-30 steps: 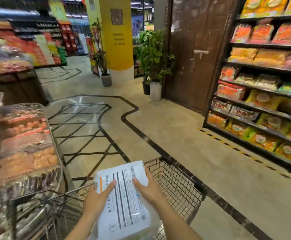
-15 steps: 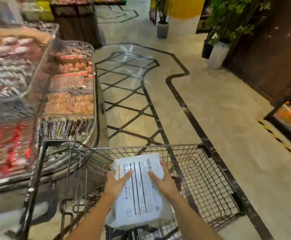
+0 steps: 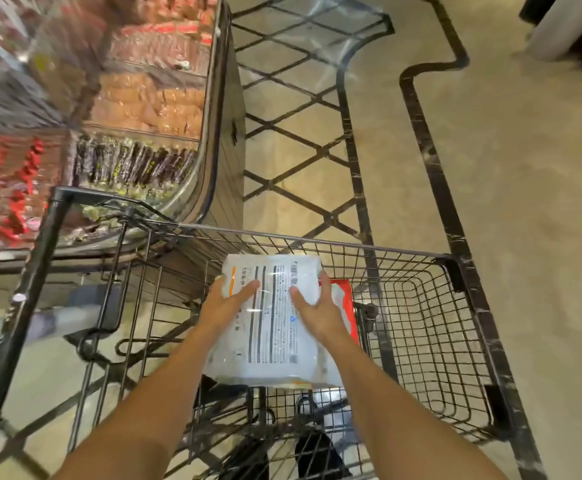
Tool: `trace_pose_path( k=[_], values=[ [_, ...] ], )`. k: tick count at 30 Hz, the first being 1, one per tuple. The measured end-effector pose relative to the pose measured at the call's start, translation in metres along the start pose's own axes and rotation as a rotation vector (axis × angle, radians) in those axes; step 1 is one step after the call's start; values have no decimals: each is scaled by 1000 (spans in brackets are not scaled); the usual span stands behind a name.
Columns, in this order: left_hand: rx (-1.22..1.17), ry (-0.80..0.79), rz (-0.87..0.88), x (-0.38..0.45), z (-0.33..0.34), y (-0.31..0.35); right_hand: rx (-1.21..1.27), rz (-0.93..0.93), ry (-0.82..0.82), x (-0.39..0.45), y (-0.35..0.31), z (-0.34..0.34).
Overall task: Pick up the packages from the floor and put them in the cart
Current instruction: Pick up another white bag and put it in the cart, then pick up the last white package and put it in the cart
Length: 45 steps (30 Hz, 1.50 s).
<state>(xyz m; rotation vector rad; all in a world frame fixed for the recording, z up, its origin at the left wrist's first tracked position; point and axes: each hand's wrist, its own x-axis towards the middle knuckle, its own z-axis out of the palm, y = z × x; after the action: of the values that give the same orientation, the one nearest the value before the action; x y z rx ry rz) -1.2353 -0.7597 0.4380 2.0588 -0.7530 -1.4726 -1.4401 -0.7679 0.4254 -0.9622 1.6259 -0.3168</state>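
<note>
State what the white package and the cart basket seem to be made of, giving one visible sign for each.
White package: looks like glossy plastic film, since light glints off its wrinkled surface. Cart basket: seems dark-coated metal wire, shown by its thin welded grid with the floor visible through it.

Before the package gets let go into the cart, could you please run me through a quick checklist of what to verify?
1. Hold on the white package: left hand and right hand grip its two sides. Ok.
2. Package over the cart basket, inside the wire rim: ok.
3. Landing spot: a red and white package already lies under the right edge, so the white one would likely settle partly on it. Ok, but not flat.
4. Whether the package already rests on something or hangs free: cannot tell.
5. Clearance from the display case at the cart's left front: ok.
</note>
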Motion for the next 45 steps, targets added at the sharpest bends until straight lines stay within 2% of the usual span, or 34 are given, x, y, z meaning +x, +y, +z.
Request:
trace_pose_path(
  k=[3, 5, 7, 11, 16, 19, 24, 28, 32, 37, 45],
  values=[
    [112, 41, -30, -1, -2, 10, -19, 14, -74, 3, -5, -8],
    [233, 98, 35, -8, -8, 20, -72, 18, -100, 2, -13, -15],
    [376, 131, 154, -20, -19, 30, -170, -17, -29, -1, -24, -20],
    [690, 207, 410, -56, -48, 53, -495, -224, 104, -19, -61, -29],
    [906, 429, 537, -109, -99, 69, -808, -513, 110, -57, -124, -16],
    [1012, 516, 459, -153, -144, 73, -927, -688, 87, -92, -165, 11],
    [1039, 834, 419, -253, -250, 48, -1048, -1009, 42, -173, -232, 82],
    [1025, 1026, 322, -348, -337, -3, -1098, -1251, 35, -252, -276, 151],
    [953, 1218, 249, -430, -420, -82, -1163, -1454, 38, -335, -302, 226],
    [852, 1340, -9, -521, -497, -170, -1160, -1610, 21, -428, -313, 330],
    [787, 1469, -254, -608, -600, -301, -1153, -1745, -96, -525, -305, 498]
  ],
)
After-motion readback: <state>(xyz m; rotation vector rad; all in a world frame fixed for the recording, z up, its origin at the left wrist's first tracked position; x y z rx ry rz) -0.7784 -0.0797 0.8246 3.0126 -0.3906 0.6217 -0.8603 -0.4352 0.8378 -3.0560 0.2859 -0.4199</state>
